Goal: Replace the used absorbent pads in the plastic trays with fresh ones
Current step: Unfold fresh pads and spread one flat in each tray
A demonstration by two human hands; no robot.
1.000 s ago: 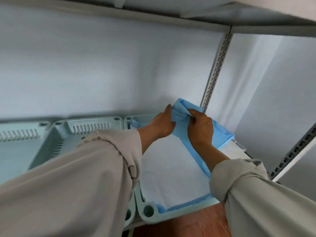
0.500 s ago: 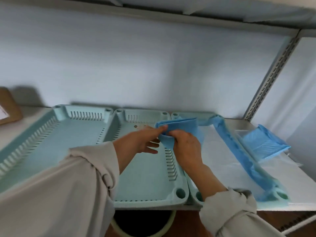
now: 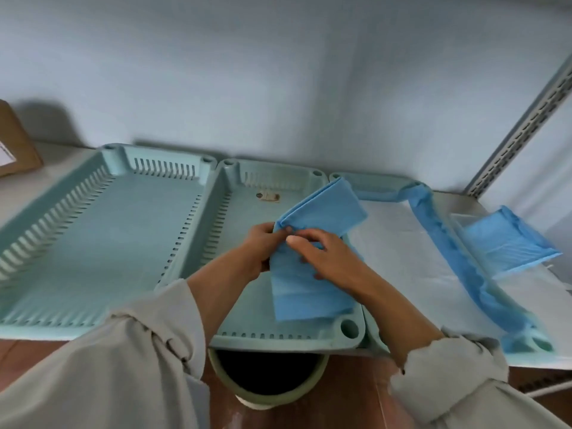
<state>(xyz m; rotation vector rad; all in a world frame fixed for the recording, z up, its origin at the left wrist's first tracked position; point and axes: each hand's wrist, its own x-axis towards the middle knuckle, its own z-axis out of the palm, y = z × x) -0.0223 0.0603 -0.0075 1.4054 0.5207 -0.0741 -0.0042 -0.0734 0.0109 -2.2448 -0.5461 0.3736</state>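
Three pale green plastic trays stand side by side on a shelf. The left tray (image 3: 93, 236) and the middle tray (image 3: 235, 332) are bare inside. The right tray (image 3: 377, 184) is lined with a white pad (image 3: 399, 252) whose blue edge hangs over its right rim. Over the middle tray I hold a folded blue pad (image 3: 312, 286), partly unfolded. My left hand (image 3: 261, 252) pinches its upper left corner and my right hand (image 3: 331, 258) grips the fold beside it.
A stack of folded blue pads (image 3: 504, 243) lies on the shelf at the far right. A brown cardboard box (image 3: 14, 144) sits at the far left. A round bin (image 3: 269, 379) stands below the shelf edge. A slotted metal upright (image 3: 523, 128) rises at the right.
The view has swung left from the right tray to all three trays. Both hands carried the folded blue pad over the middle tray and it has opened further downward.
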